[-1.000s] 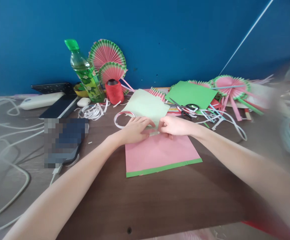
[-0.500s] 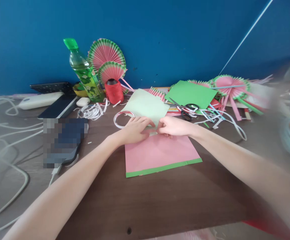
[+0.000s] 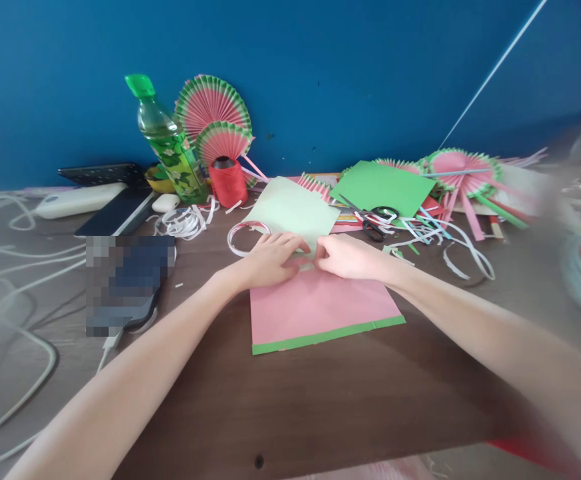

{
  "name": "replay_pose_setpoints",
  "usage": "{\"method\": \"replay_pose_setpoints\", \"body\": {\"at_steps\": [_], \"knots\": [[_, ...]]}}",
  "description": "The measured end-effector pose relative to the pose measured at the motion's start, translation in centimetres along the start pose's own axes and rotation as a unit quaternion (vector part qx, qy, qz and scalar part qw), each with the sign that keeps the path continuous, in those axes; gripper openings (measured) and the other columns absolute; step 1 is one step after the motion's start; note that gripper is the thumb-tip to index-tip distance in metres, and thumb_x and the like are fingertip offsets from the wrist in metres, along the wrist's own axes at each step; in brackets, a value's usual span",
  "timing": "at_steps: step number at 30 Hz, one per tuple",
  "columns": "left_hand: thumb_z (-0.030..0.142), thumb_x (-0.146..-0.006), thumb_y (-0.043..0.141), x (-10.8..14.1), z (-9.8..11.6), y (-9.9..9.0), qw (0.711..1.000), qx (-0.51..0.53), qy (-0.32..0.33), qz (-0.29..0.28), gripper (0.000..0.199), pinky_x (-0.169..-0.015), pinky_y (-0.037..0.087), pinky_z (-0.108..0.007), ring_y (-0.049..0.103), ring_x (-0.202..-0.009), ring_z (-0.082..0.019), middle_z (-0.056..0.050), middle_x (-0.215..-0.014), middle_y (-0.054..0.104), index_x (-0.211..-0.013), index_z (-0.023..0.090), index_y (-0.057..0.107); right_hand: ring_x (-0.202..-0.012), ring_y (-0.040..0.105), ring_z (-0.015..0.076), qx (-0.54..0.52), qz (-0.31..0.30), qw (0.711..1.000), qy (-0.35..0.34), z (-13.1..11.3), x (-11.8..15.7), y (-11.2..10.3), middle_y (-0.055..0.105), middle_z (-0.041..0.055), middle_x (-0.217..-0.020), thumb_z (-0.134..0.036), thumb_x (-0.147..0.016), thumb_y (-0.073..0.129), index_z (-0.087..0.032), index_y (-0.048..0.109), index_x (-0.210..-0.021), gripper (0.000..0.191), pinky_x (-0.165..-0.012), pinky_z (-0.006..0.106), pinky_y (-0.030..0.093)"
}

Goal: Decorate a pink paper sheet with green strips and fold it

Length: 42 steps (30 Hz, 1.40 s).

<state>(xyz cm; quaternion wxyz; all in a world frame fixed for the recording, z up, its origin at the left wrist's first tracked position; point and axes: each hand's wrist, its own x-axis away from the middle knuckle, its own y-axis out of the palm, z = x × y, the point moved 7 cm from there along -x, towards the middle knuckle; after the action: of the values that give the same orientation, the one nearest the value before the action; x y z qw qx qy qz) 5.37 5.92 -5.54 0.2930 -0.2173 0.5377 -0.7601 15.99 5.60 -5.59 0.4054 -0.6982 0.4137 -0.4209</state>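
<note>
A pink sheet of paper (image 3: 315,310) with a green strip along its near edge lies flat on the desk. A pale green sheet (image 3: 290,207) lies at its far edge. My left hand (image 3: 276,259) rests across the far left part of the pink sheet, fingers stretched out and slightly bent. Beside it, my right hand (image 3: 345,257) is closed, thumb and fingers drawn together where the two sheets meet. What those fingers pinch is hidden. A roll of tape (image 3: 232,241) lies just left of my left hand.
Black-handled scissors (image 3: 373,230) and paper strips (image 3: 433,233) lie beyond my right arm, near a green sheet (image 3: 385,190). Pleated paper fans (image 3: 213,110), a bottle (image 3: 170,143) and a red spool (image 3: 228,183) stand at the back. A phone (image 3: 135,283) and cables lie left.
My right hand has shifted slightly at the paper's far edge, its fingers tucked further in. More scraps show beside my right forearm. My left hand has hardly moved.
</note>
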Motion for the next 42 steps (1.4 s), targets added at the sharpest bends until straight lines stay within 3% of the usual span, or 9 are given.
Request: {"method": "replay_pose_setpoints", "body": {"at_steps": [9, 14, 19, 25, 34, 42], "knots": [[0.023, -0.078, 0.043, 0.0, 0.2, -0.1, 1.000, 0.001, 0.002, 0.003, 0.028, -0.097, 0.025, -0.039, 0.042, -0.113, -0.022, -0.004, -0.118, 0.052, -0.106, 0.022, 0.048, -0.071, 0.059, 0.0211, 0.093, 0.029, 0.995, -0.010, -0.9, 0.2, -0.1, 0.064, 0.0078, -0.082, -0.019, -0.074, 0.045, -0.019, 0.053, -0.076, 0.008, -0.051, 0.027, 0.031], [0.024, -0.079, 0.042, 0.0, 0.2, -0.1, 1.000, 0.001, 0.001, 0.004, 0.027, -0.097, 0.026, -0.039, 0.042, -0.113, -0.022, -0.003, -0.117, 0.052, -0.105, 0.023, 0.048, -0.065, 0.057, 0.0200, 0.104, 0.033, 0.994, -0.014, -1.0, 0.3, -0.5, 0.062, 0.0087, -0.074, -0.023, -0.075, 0.046, -0.017, 0.054, -0.074, 0.010, -0.048, 0.026, 0.029], [0.019, -0.075, 0.042, -0.1, 0.0, 0.0, 1.000, -0.004, 0.002, 0.002, 0.031, -0.097, 0.025, -0.039, 0.042, -0.113, -0.022, -0.004, -0.116, 0.052, -0.106, 0.022, 0.048, -0.050, 0.049, 0.0138, 0.037, -0.049, 0.998, -0.009, 0.6, -0.3, -0.8, 0.057, 0.0036, -0.057, -0.033, -0.075, 0.049, -0.016, 0.055, -0.067, 0.019, -0.046, 0.026, 0.028], [0.021, -0.075, 0.042, -0.1, 0.1, -0.2, 1.000, 0.003, 0.010, 0.000, 0.033, -0.096, 0.026, -0.040, 0.043, -0.111, -0.023, -0.006, -0.115, 0.051, -0.108, 0.021, 0.048, -0.066, 0.051, 0.0131, -0.018, -0.039, 0.995, -0.092, 1.9, -1.0, -2.6, 0.058, 0.0016, -0.079, -0.036, -0.069, 0.058, -0.020, 0.059, -0.085, 0.023, -0.055, 0.024, 0.033], [0.016, -0.070, 0.044, -0.1, 0.2, -0.3, 1.000, 0.022, -0.010, -0.013, 0.036, -0.094, 0.029, -0.039, 0.044, -0.110, -0.022, -0.004, -0.114, 0.053, -0.105, 0.022, 0.050, -0.067, 0.046, 0.0127, -0.029, -0.110, 0.982, -0.150, 1.5, -1.3, -0.6, 0.049, 0.0004, -0.073, -0.027, -0.072, 0.055, -0.018, 0.055, -0.085, 0.016, -0.056, 0.023, 0.033], [0.021, -0.080, 0.045, 0.0, 1.5, -1.1, 0.985, -0.154, 0.051, 0.060, 0.017, -0.086, 0.032, -0.035, 0.053, -0.097, -0.022, -0.005, -0.094, 0.061, -0.092, 0.018, 0.058, -0.062, 0.044, 0.0112, -0.029, -0.104, 0.982, -0.154, 1.6, -1.7, -0.6, 0.050, -0.0003, -0.070, -0.023, -0.070, 0.055, -0.017, 0.058, -0.084, 0.016, -0.052, 0.022, 0.031]]}}
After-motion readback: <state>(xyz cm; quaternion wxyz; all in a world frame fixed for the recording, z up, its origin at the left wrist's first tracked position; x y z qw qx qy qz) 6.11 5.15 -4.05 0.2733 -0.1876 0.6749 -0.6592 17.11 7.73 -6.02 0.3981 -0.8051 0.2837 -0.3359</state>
